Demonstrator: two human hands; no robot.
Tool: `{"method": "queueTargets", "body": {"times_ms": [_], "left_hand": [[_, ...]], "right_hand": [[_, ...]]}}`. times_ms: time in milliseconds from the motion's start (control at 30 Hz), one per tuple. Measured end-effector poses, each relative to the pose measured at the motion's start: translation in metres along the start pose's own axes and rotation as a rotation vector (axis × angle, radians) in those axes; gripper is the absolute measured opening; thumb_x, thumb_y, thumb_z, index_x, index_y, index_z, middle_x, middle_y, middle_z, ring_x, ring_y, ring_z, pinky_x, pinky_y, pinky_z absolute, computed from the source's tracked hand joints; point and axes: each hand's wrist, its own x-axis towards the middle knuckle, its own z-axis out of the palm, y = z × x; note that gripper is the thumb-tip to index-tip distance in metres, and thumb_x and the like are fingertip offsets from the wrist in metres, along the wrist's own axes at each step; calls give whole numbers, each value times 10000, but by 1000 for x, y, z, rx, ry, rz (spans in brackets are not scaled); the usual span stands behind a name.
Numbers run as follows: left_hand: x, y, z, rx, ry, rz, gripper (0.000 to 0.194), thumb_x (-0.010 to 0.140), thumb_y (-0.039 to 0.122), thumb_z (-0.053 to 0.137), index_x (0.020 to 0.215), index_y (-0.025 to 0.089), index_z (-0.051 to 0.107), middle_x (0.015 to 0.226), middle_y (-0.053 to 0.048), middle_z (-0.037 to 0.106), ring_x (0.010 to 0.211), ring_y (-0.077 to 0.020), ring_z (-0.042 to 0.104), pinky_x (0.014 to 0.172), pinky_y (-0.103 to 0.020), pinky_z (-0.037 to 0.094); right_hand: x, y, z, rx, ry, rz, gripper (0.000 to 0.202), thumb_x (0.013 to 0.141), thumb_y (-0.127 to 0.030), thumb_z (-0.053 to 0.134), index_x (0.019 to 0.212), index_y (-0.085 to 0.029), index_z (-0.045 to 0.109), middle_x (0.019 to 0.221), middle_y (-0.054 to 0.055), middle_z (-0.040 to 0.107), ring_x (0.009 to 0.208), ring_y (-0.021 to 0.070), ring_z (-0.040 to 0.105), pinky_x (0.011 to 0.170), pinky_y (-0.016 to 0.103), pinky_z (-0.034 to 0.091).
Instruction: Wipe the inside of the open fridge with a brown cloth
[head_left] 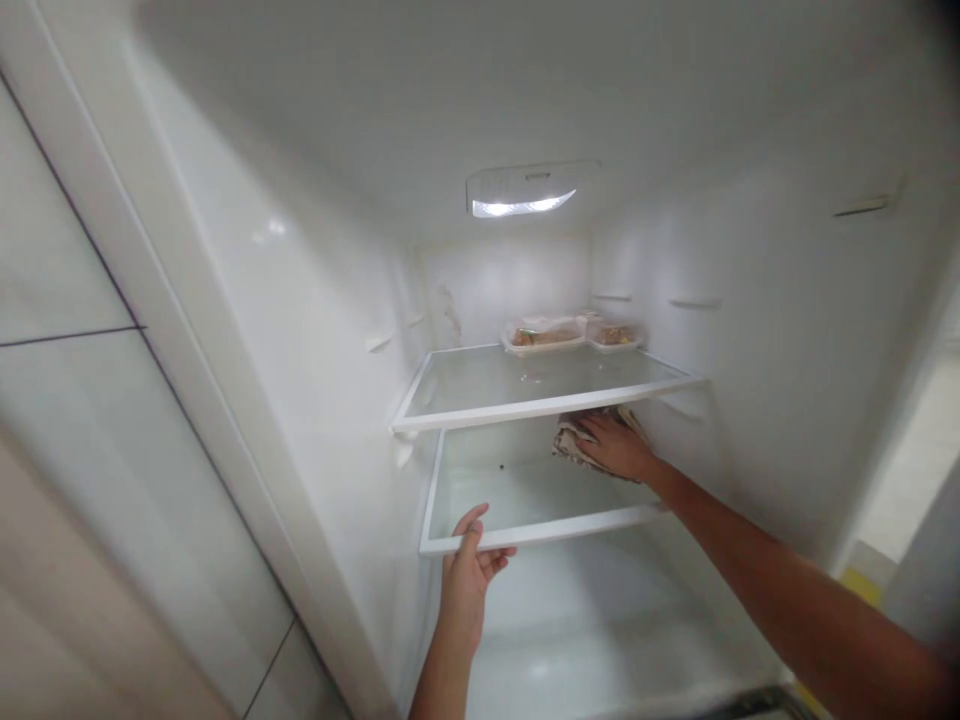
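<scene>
My left hand (474,552) grips the front edge of the lower glass shelf (487,495) inside a fridge, thumb over the white rim and fingers underneath. A patterned cloth (571,440), brown and cream, lies under my right hand (611,445) near the right side of that shelf. The fingers of the right hand press on the cloth and partly hide it. On the glass to the left of the cloth is a small dark speck (502,467).
Above is the upper glass shelf (472,385), with two clear-wrapped food trays (546,340) at its back right. A lit lamp (523,205) is on the ceiling. Shelf ledges (694,302) jut from the side walls. Tiled wall (67,400) borders the fridge on the left.
</scene>
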Motion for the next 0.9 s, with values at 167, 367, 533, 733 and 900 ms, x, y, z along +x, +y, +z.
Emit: {"method": "queueTargets", "body": {"times_ms": [167, 367, 533, 733, 900], "left_hand": [[-2, 2, 3, -25, 10, -9, 654, 776, 488, 714, 1335, 180, 568, 705, -21, 705, 655, -167, 722, 641, -249, 520], [-2, 2, 6, -33, 32, -11, 559, 834, 418, 650, 1336, 189, 559, 681, -16, 694, 631, -132, 697, 619, -207, 512], [-2, 4, 5, -32, 8, -10, 543, 855, 415, 629, 1344, 194, 545, 687, -13, 694, 637, -126, 694, 637, -208, 527], [1, 2, 2, -67, 9, 28, 510, 780, 398, 721, 1240, 204, 614, 664, 43, 614, 618, -137, 691, 620, -233, 542], [3, 2, 4, -79, 24, 44, 510, 747, 376, 745, 1212, 199, 637, 666, 58, 577, 604, -135, 683, 615, -241, 552]], "right_hand": [[-35, 10, 0, -35, -5, -7, 614, 969, -463, 401, 1478, -136, 511, 1564, 152, 485, 1459, 315, 421, 1213, 480, 302], [-80, -6, -4, -17, -19, -20, 611, 968, -472, 386, 1485, -172, 511, 1577, 132, 473, 1475, 336, 397, 1201, 512, 325], [-110, -11, -10, 25, -8, 3, 599, 973, -500, 376, 1483, -219, 517, 1579, 96, 480, 1474, 349, 385, 1201, 534, 301], [-116, -20, -10, -1, 33, 11, 571, 980, -480, 376, 1460, -220, 543, 1562, 96, 501, 1457, 356, 397, 1193, 529, 283], [-118, -23, -8, -19, 80, 16, 564, 984, -477, 378, 1459, -222, 543, 1558, 103, 505, 1444, 349, 412, 1185, 524, 277]]}}
